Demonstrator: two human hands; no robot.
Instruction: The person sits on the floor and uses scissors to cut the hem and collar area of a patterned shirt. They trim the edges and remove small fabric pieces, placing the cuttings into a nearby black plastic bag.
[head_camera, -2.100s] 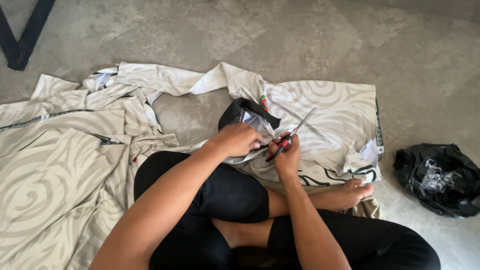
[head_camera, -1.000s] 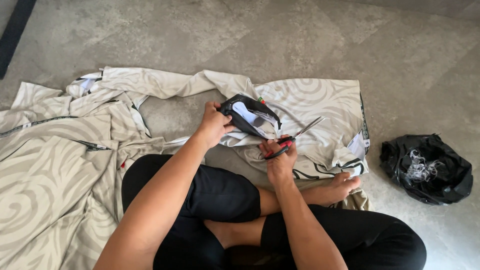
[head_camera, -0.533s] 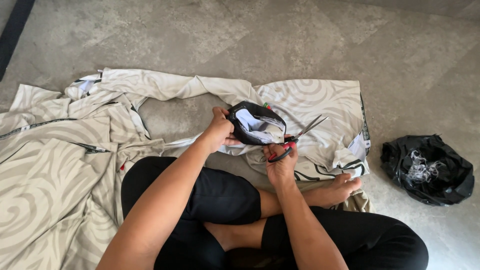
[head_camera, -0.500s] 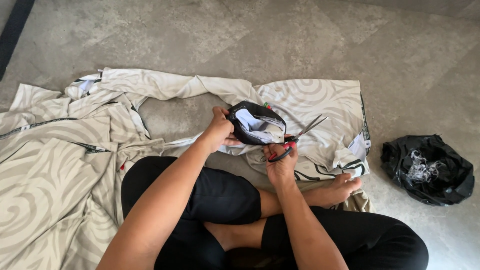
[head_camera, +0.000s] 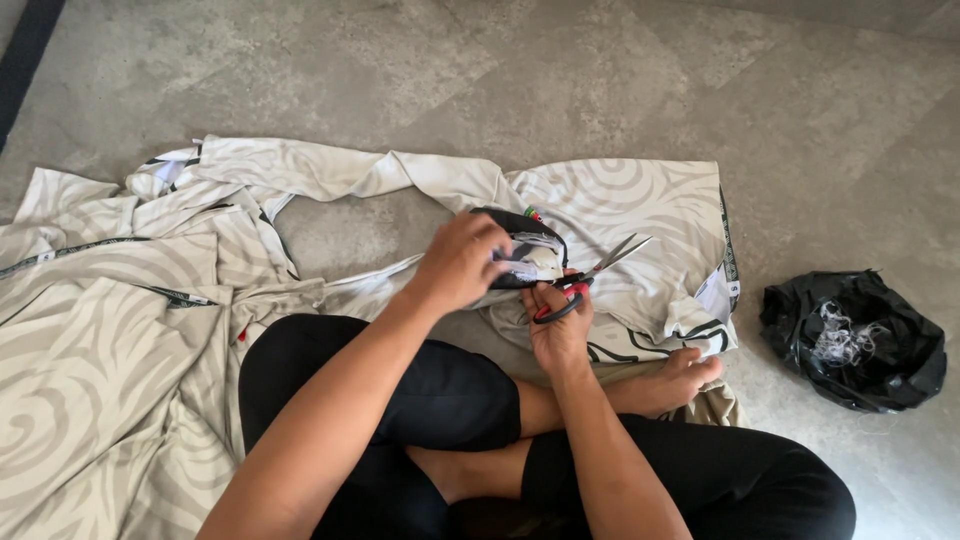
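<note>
I sit cross-legged on the floor. My left hand (head_camera: 462, 262) grips a small black fabric piece with a white inside (head_camera: 528, 252), held over my lap. My right hand (head_camera: 556, 322) holds red-and-black-handled scissors (head_camera: 592, 276), their metal blades parted and pointing up to the right, just beside the black piece. A large beige cloth with a pale swirl pattern and dark trim (head_camera: 120, 330) spreads across the floor under and around my legs.
A crumpled black plastic bag (head_camera: 850, 340) with white thread scraps in it lies on the grey stone floor at the right. My bare foot (head_camera: 680, 378) rests on the cloth's right part. A dark strip (head_camera: 25, 50) crosses the top left corner.
My left hand lifted the black piece, turned it over, and has come down closer to my right hand. The scissors stayed in my right hand throughout.
</note>
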